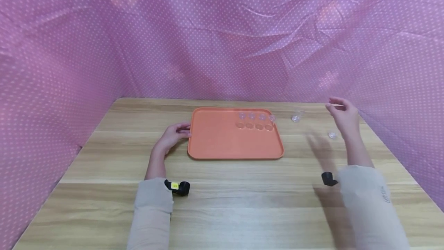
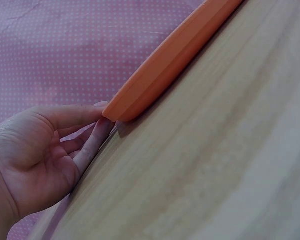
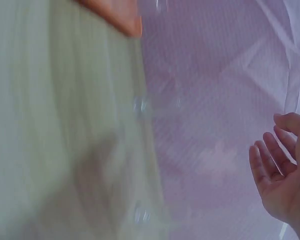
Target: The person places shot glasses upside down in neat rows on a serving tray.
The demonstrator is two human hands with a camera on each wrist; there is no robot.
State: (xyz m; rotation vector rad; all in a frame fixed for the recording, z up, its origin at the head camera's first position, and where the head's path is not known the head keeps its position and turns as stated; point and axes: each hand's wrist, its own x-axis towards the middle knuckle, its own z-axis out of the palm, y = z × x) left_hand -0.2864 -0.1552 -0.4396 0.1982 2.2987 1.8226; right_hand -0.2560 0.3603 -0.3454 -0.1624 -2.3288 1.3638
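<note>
Partway along, I'd judge. Clear cups (image 1: 259, 127) stand four across at the tray's right end (paired rings: rims and bases, or a second row, cannot tell). Two are left on the table (image 1: 243, 196): one far cup (image 1: 296, 118) near the orange tray (image 1: 215, 142), one near cup (image 1: 332, 135) farther right. Left hand (image 1: 171, 138) pinches the tray's left edge. Right hand (image 1: 348, 120) hovers by the loose pair, fingers (image 3: 257, 167) loosely curved, nothing visible in them.
</note>
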